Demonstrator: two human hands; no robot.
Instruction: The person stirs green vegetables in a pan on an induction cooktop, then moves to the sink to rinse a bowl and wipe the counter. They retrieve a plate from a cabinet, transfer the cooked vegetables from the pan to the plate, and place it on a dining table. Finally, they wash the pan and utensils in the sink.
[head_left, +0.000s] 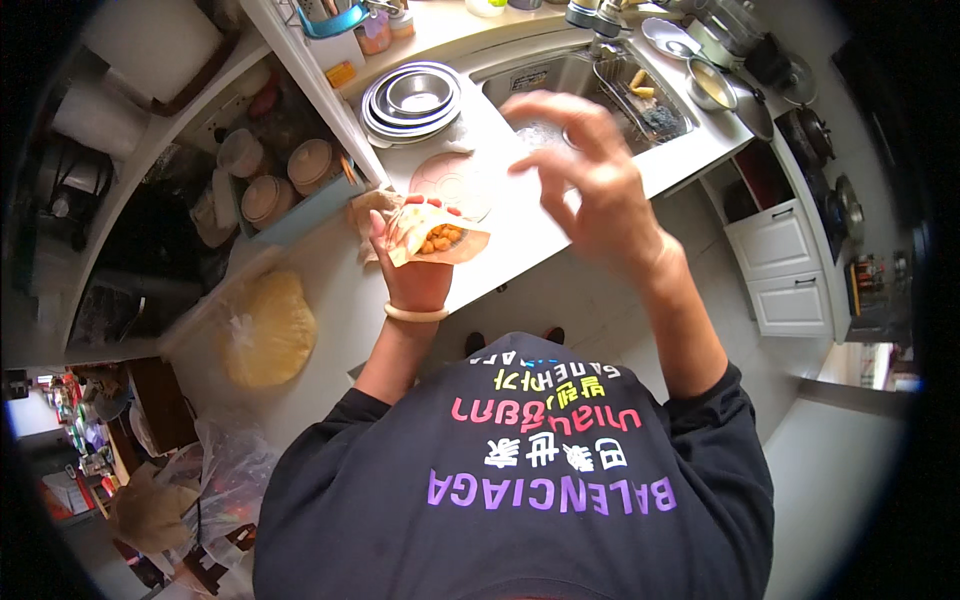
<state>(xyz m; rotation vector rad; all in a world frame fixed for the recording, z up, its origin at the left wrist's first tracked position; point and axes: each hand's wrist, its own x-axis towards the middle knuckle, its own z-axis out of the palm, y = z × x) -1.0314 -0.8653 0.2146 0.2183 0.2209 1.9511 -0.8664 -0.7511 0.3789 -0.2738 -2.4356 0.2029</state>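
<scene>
My left hand grips an open brown paper pouch by its underside and left edge. Several small golden-brown pieces of food show in its mouth, which faces right. What they are exactly, I cannot tell. My right hand is raised between the counter edge and the sink, blurred, with its fingers curved and apart and nothing seen in it. Just beyond the pouch lies a round pinkish mat on the white counter. A crumpled brown paper sits behind my left hand.
Nested metal bowls stand at the back of the counter. A steel sink holds a wire rack. At right are a pot and white drawers. Lidded containers and a yellowish plastic-wrapped bundle are at left.
</scene>
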